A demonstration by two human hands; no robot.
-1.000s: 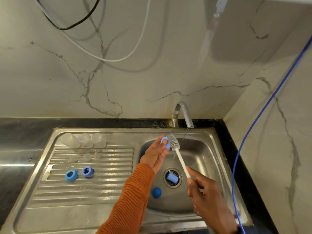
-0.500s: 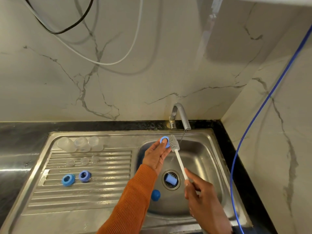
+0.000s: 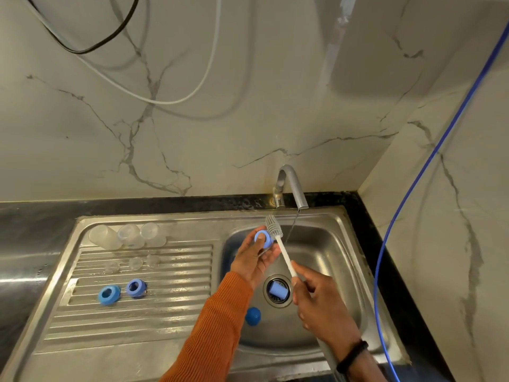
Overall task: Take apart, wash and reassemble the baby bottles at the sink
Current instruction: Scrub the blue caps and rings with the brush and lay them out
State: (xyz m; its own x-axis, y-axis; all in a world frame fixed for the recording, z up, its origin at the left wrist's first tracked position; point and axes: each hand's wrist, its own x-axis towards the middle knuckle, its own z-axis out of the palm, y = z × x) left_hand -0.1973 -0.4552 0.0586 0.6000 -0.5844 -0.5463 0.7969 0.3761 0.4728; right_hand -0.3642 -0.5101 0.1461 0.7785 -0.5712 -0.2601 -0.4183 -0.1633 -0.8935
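Sink basin (image 3: 330,260): steel bowl on the right side of the unit; in it a blue cap (image 3: 252,316) lies on the floor near the front left, and a pale blue cylindrical piece (image 3: 277,290) sits in the drain strainer (image 3: 277,302)
Tap (image 3: 292,186): grey spout at the back edge, a thin stream of water running down into the basin
Left hand (image 3: 254,260): orange sleeve, held over the basin; thumb and fingertips pinch a blue collar ring (image 3: 263,238), its opening turned toward the camera
Right hand (image 3: 319,299): fingers curled round the white handle of the bottle brush (image 3: 281,248); a dark band on the wrist
Brush position: grey bristle head sits just beside and behind the held ring, touching its right side, close to the water stream
Draining board (image 3: 170,312): ribbed steel tray left of the basin, carrying the loose bottle parts
Clear bottles (image 3: 129,235): three, lying side by side along the back edge of the board
Clear teats (image 3: 135,262): three, in a row just in front of the bottles; small and faint
Blue rings on the board (image 3: 121,290): two, side by side near the left, apart from each other
Blue rings in all: three, counting the one in the left hand
Worktop (image 3: 33,232): dark stone around the steel unit
Wall: pale marbled panels; a black cable, a white cable and a blue hose (image 3: 407,194) hang across them
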